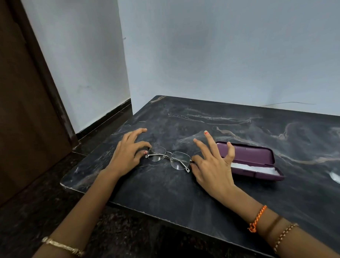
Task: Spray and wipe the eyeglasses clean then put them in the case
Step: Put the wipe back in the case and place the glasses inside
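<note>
Thin silver wire-rimmed eyeglasses (169, 159) lie on black marble table (167, 194) w/ left hand (125, 157) & right hand (211, 166) pinching opposite frame ends, other fingers splayed, beside open purple hard case (251, 160); uneven lift could twist frame or smudge lenses.

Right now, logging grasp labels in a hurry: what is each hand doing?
Left hand: pinching the eyeglasses at their left end.
Right hand: pinching their right end, other fingers spread.
</note>
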Available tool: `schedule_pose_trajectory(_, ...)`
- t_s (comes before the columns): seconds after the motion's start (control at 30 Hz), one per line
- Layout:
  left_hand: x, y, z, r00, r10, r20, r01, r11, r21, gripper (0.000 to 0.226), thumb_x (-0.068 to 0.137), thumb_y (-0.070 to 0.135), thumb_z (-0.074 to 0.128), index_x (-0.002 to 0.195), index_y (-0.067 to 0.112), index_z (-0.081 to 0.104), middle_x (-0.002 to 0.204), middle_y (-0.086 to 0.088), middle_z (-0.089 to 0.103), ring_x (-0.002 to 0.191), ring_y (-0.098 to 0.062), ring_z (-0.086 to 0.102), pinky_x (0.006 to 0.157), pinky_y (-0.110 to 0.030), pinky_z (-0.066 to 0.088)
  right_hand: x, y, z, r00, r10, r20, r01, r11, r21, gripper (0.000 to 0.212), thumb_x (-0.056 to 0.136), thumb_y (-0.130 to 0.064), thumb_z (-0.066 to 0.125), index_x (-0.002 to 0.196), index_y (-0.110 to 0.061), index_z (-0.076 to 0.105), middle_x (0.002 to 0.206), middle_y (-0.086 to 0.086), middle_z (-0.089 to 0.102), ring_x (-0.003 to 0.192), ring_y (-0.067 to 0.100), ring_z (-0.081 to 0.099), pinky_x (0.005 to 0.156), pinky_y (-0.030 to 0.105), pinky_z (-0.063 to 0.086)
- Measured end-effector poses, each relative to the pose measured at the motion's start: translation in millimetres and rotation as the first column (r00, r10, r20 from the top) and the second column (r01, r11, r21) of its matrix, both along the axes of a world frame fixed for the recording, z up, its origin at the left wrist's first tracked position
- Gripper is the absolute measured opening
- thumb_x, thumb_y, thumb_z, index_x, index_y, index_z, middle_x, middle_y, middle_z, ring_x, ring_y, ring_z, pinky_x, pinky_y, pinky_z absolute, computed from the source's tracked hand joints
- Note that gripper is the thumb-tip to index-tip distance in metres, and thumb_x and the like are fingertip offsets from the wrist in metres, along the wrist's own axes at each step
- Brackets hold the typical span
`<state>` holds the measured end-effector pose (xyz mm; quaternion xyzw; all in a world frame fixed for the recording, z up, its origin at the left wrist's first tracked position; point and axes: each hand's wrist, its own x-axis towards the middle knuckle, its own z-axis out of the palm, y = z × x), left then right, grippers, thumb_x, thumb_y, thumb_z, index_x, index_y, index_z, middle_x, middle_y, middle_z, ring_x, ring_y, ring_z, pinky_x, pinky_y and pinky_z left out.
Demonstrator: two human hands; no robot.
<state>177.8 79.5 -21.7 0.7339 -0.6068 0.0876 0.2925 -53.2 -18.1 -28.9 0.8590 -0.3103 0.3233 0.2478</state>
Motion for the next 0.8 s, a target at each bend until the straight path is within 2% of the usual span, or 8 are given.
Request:
schedule_pose_trajectory(0.07,-1.1,0.7,1.2,1.0,-0.006,-0.002,0.006,1.0,-0.013,0.014,0.079,0.011,0.064,0.091,0.018,0.067,0.138,-0.003,0.042,0.126,-0.027,0.032,0.095,-0.054,0.033,0.0,-1.9,-0.9,1.0,0.021,0.012,-0.021,1.0,0.02,0.012,0.069,-0.027,0.072,0.061,-0.021,0.066,0.117,0.004,0.066,0.13,0.024,0.026,0.099,0.05,0.003)
schedule_pose_trajectory(0.17,-0.9,1.0,1.8,1.0,-0.003,0.002,0.003,1.0,-0.018,0.011,0.079,0.009,0.064,0.086,0.016,0.068,0.136,-0.004,0.045,0.126,-0.028,0.033,0.094,-0.053,0.033,-0.7,-2.1,0.2,0.999,0.027,0.023,-0.028,0.999,0.042,0.011,0.067,-0.027,0.075,0.062,-0.022,0.066,0.116,0.003,0.067,0.129,0.024,0.027,0.097,0.05,0.011)
schedule_pose_trajectory(0.33,-0.3,0.5,1.5,0.999,-0.035,-0.015,0.034,0.999,-0.032,0.012,0.08,0.007,0.062,0.085,0.017,0.066,0.137,-0.005,0.043,0.127,-0.028,0.032,0.096,-0.056,0.036,-1.8,0.4,3.0,0.997,0.021,0.069,-0.024,0.999,0.033,0.014,0.074,-0.027,0.057,0.063,-0.022,0.065,0.116,0.002,0.066,0.128,0.023,0.03,0.095,0.049,0.014)
schedule_pose_trajectory(0.47,-2.2,3.2,3.3,0.998,-0.053,-0.035,0.05,0.996,-0.078,0.01,0.08,0.019,0.052,0.083,0.025,0.06,0.136,-0.006,0.044,0.125,-0.029,0.035,0.091,-0.055,0.037,-3.1,2.9,5.5,0.991,0.026,0.132,-0.035,0.997,0.066,0.025,0.079,-0.031,0.043,0.067,-0.024,0.064,0.115,0.001,0.065,0.127,0.019,0.032,0.094,0.046,0.015)
schedule_pose_trajectory(0.53,-6.3,3.2,6.1,0.995,-0.056,-0.082,0.044,0.99,-0.136,0.011,0.079,0.024,0.048,0.082,0.028,0.059,0.133,-0.006,0.045,0.122,-0.029,0.037,0.091,-0.046,0.037,-4.5,3.6,8.0,0.979,0.056,0.198,-0.077,0.992,0.101,0.023,0.079,-0.031,0.044,0.069,-0.025,0.064,0.114,0.0,0.065,0.126,0.018,0.033,0.093,0.043,0.015)
schedule_pose_trajectory(0.6,-13.7,2.3,9.4,0.984,-0.047,-0.171,0.007,0.975,-0.224,0.014,0.077,0.021,0.051,0.081,0.018,0.064,0.13,-0.01,0.047,0.119,-0.029,0.038,0.091,-0.032,0.03,-6.1,4.0,10.8,0.956,0.077,0.282,-0.123,0.981,0.147,0.021,0.078,-0.032,0.046,0.071,-0.025,0.064,0.113,0.0,0.065,0.125,0.017,0.033,0.092,0.04,0.015)
schedule_pose_trajectory(0.73,-34.8,-6.0,22.3,0.963,-0.072,-0.26,-0.031,0.928,-0.371,0.012,0.073,0.015,0.056,0.077,0.012,0.067,0.126,-0.004,0.044,0.118,-0.018,0.033,0.099,-0.038,0.026,-20.1,-2.4,24.4,0.9,0.118,0.419,-0.205,0.964,0.167,0.015,0.078,-0.032,0.051,0.074,-0.028,0.065,0.113,-0.002,0.065,0.123,0.016,0.036,0.09,0.037,0.015)
schedule_pose_trajectory(0.8,-49.1,-14.2,33.7,0.955,-0.111,-0.274,-0.019,0.901,-0.433,0.011,0.072,0.012,0.057,0.075,0.012,0.068,0.124,-0.001,0.041,0.117,-0.017,0.033,0.098,-0.028,0.026,-35.3,-11.2,35.1,0.889,0.132,0.438,-0.208,0.969,0.131,0.015,0.078,-0.033,0.052,0.075,-0.028,0.066,0.111,-0.003,0.066,0.122,0.015,0.038,0.09,0.035,0.016)
